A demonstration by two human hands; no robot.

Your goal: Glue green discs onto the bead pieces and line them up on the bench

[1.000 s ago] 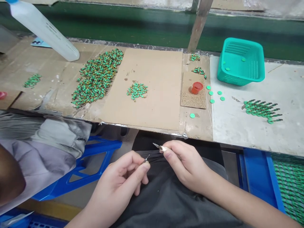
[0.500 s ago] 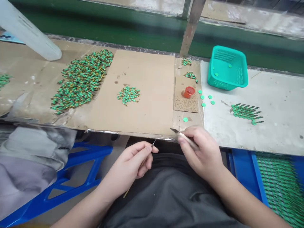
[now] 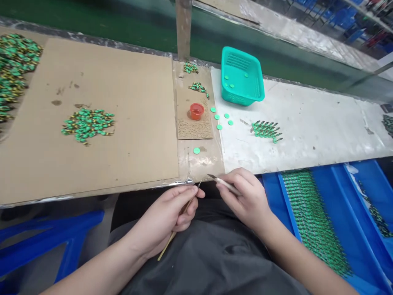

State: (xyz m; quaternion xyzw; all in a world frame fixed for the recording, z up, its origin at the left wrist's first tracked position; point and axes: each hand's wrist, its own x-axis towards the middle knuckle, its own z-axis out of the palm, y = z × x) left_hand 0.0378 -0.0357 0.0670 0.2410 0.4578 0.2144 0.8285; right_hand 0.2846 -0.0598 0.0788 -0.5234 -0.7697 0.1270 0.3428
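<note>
My left hand (image 3: 176,211) is closed around a thin wooden-handled tool (image 3: 166,246). Its fine pointed tip sticks out past my thumb, and its tail end hangs below the palm. In my right hand (image 3: 245,198) is a craft knife (image 3: 227,185) with a pale handle, its dark blade aimed left at that tip. Blade and tip are close but apart, just off the table's front edge. A green button-like disc (image 3: 197,150) lies on the table beyond my hands. Behind it, a small red cup (image 3: 196,111) stands on a speckled cardboard piece (image 3: 194,131).
Small green-and-gold pieces lie in a pile (image 3: 87,125) on the cardboard sheet (image 3: 135,106), with a larger heap (image 3: 15,69) at left. A teal basket (image 3: 258,88) holds several discs. Standing pieces (image 3: 266,129) sit in rows at right. Blue trays (image 3: 331,192) are below the edge.
My view has swung to the right, showing more of the white surface and blue trays. The knife blade is now nearer the left-hand tool's tip.
</note>
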